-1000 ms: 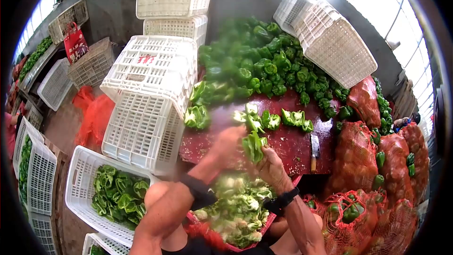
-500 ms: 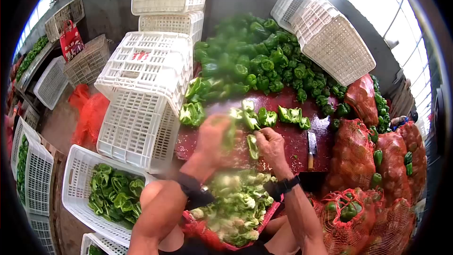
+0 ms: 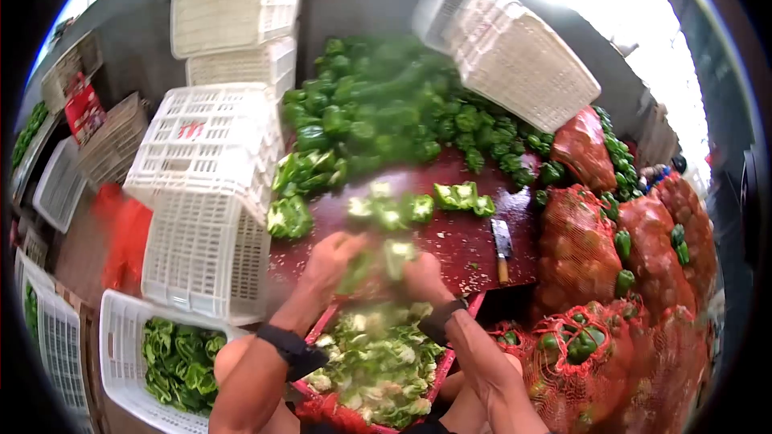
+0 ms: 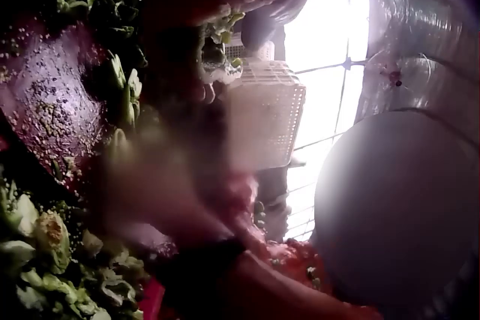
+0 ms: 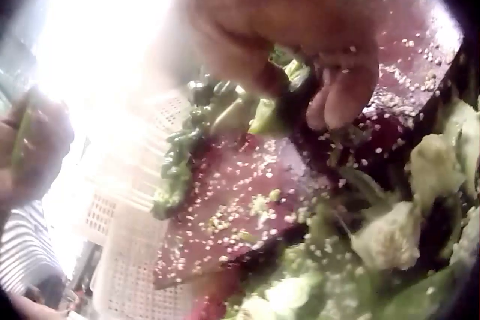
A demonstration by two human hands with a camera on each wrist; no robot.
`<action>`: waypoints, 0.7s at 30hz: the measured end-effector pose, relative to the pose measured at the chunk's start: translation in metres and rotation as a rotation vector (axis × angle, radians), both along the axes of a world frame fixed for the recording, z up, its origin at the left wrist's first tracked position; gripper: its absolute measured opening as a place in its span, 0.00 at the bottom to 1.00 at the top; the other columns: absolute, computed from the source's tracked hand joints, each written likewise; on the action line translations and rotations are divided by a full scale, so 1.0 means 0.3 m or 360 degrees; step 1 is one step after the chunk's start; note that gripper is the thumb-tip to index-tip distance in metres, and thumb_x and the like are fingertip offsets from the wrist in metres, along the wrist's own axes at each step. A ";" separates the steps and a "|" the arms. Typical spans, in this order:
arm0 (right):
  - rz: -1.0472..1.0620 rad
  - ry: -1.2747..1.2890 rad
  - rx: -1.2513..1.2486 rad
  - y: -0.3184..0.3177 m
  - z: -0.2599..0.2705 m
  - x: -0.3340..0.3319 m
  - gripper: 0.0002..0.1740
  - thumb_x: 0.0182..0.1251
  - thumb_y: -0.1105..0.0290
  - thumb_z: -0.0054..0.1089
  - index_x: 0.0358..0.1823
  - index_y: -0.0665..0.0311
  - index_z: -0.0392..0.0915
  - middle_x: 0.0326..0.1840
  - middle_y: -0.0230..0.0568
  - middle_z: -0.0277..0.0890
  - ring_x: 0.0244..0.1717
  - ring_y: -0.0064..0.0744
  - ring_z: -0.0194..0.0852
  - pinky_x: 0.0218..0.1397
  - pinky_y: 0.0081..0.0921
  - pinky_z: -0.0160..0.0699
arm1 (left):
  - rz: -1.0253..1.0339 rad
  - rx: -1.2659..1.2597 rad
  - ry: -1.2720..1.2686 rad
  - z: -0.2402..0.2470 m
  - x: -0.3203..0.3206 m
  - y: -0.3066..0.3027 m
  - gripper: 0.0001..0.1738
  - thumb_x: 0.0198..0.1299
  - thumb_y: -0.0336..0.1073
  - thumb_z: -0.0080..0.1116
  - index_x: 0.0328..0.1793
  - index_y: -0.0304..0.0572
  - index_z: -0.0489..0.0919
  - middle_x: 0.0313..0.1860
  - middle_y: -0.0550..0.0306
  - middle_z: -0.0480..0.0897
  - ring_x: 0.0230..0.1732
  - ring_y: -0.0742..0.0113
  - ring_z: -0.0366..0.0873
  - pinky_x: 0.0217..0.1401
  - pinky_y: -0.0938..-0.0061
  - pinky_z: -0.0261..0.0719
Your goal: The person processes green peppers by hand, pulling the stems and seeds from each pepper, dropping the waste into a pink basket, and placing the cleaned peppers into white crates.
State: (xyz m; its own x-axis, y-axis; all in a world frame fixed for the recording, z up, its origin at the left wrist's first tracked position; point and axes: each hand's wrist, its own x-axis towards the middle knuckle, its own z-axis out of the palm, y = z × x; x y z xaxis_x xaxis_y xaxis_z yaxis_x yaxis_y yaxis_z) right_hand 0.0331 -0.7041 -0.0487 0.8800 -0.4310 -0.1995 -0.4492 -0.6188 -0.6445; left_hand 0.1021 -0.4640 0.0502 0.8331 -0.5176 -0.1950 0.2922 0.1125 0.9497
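Note:
In the head view my left hand is over the near edge of the red board, its fingers curled on a blurred green pepper half. My right hand is close beside it and holds another cut pepper half, pale inside turned up. The right wrist view has my right hand with bent fingers over the board, and my left hand at the far left with a green piece. Several cut peppers lie just beyond the hands. Below them, a red-rimmed container holds pale pepper cores.
A heap of whole green peppers covers the back of the red board. A knife lies at right. White crates stand at left; one crate holds cut peppers. Red mesh sacks line the right side.
The head view has swung, so the scene sits further left. The right hand has brought a pepper half from the board toward the near edge. The left hand has come down with its own half.

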 end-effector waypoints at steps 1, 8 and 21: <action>0.0007 0.0004 0.0338 0.001 0.027 -0.001 0.18 0.61 0.58 0.71 0.44 0.64 0.85 0.36 0.43 0.85 0.34 0.34 0.84 0.39 0.34 0.83 | 0.0056 0.0064 -0.0194 -0.076 0.010 0.003 0.15 0.72 0.46 0.61 0.44 0.40 0.78 0.33 0.55 0.83 0.25 0.65 0.82 0.23 0.72 0.80; 0.0074 -0.0033 0.1403 0.185 0.386 -0.061 0.16 0.67 0.65 0.59 0.43 0.76 0.77 0.26 0.45 0.82 0.16 0.28 0.79 0.13 0.23 0.79 | 0.0185 -0.0120 0.0140 -0.100 -0.010 -0.032 0.24 0.73 0.44 0.60 0.64 0.32 0.78 0.52 0.55 0.84 0.48 0.69 0.81 0.52 0.74 0.80; 0.0823 -0.0203 0.0008 0.141 0.295 -0.111 0.14 0.57 0.66 0.59 0.32 0.74 0.79 0.27 0.62 0.81 0.30 0.57 0.84 0.33 0.52 0.82 | -0.0193 0.0041 0.0111 -0.075 -0.109 -0.080 0.16 0.58 0.32 0.64 0.52 0.36 0.81 0.39 0.56 0.81 0.35 0.68 0.80 0.40 0.71 0.84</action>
State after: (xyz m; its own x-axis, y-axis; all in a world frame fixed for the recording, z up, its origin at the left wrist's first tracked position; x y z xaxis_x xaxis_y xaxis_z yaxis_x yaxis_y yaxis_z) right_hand -0.0001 -0.6617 0.0397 0.9948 0.0662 -0.0778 -0.0041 -0.7354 -0.6776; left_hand 0.0693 -0.4880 0.0277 0.7486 -0.6079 -0.2648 0.3677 0.0482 0.9287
